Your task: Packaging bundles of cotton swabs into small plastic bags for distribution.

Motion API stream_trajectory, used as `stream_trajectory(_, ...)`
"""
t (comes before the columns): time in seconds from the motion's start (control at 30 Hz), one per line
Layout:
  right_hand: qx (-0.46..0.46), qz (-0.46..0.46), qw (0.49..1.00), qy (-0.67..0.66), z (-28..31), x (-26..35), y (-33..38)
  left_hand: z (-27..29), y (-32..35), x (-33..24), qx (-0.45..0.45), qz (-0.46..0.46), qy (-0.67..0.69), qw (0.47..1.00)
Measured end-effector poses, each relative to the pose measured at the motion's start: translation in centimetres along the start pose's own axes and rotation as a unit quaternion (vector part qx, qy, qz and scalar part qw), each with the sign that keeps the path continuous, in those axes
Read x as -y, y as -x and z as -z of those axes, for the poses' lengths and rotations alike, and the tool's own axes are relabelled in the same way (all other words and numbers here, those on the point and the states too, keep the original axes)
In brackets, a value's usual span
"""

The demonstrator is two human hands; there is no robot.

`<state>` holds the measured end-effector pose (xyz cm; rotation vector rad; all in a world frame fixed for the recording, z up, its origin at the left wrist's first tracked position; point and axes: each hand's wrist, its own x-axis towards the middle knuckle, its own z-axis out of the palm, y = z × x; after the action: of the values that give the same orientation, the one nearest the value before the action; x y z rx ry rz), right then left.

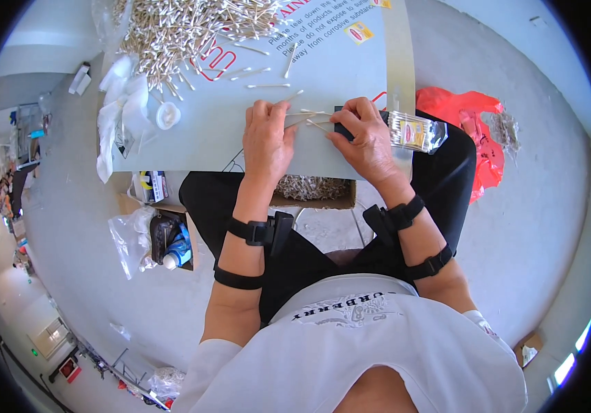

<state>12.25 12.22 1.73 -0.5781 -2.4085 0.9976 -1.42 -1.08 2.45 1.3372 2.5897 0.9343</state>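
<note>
A small bunch of cotton swabs (pixel 307 118) lies at the near edge of the worktop (pixel 227 131), bridging the two hands. The left hand (pixel 266 141) has its grip narrowed on the left ends of the sticks, fingers curled down over them and fingertips pressing them to the board. The right hand (pixel 364 138) is closed on a dark, flat block (pixel 342 124) where the other ends of the swabs meet it, thumb underneath and fingers folded over the top. How many sticks are in the bunch I cannot tell (three or four show as separate pale lines; the rest are hidden under the fingers).

Just right of the right hand, touching its knuckles, lies one clear packet of swabs (pixel 416 132) with a yellow label. A strip of clear film (pixel 399 48) runs up the worktop's right side. Farther back sits one big loose heap of swabs (pixel 185 27), far too many to count, with about six strays scattered between heap and hands. At the left edge are crumpled white bags (pixel 120 110) and one small white round lid (pixel 168 115). On the floor to the right lies one red plastic bag (pixel 471 131); below the worktop's edge, one cardboard box (pixel 313 191) holds more swabs.
</note>
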Motion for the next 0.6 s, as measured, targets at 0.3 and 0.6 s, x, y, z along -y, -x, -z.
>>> stream_trajectory(0.3,0.002,0.039,0.999,0.023,-0.56,-0.64,0.13,-0.85,-0.20,0.53,0.000,-0.031,-0.012,0.999)
stream_trajectory(0.6,0.003,0.029,1.000,0.003,-0.57,-0.80,0.31,-0.92,-0.37,0.52,0.001,-0.040,-0.034,0.999)
